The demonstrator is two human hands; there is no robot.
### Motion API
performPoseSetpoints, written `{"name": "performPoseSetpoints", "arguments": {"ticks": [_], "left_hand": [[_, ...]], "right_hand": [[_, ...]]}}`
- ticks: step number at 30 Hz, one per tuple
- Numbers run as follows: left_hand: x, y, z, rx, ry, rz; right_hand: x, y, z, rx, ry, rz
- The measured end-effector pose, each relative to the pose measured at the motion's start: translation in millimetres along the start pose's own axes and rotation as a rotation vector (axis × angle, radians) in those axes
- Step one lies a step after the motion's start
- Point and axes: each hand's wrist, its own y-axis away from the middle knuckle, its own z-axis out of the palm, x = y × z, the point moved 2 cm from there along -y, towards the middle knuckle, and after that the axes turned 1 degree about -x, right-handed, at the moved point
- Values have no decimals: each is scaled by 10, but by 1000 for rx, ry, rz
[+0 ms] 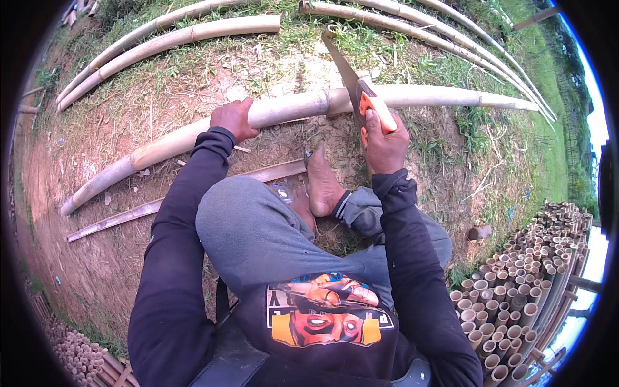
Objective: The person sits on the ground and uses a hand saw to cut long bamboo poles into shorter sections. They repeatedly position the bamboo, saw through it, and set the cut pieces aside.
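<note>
Head view: saw [346, 69] in right hand [389, 144] partly hides bamboo pole [429, 95]

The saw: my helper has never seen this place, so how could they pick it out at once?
Find the long bamboo pole running across the picture, beyond the bare foot. Right of its dark ring, the right hand grips the saw. Its orange handle and flat metal blade set it apart from the round, pale bamboo.

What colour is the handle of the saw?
The saw handle is orange with a paler part, best seen in the head view.
</note>
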Motion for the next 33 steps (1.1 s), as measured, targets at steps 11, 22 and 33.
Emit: {"name": "performPoseSetpoints", "arguments": {"ticks": [11, 22, 33], "left_hand": [[-55, -55, 93, 8, 14, 26], [-26, 5, -37, -15, 1, 28], [-9, -7, -45, -15, 11, 21]], "right_hand": [[-511, 1839, -1038, 36, 47, -18], [-318, 1112, -648, -14, 22, 176], [-2, -55, 19, -22, 28, 75]]}}
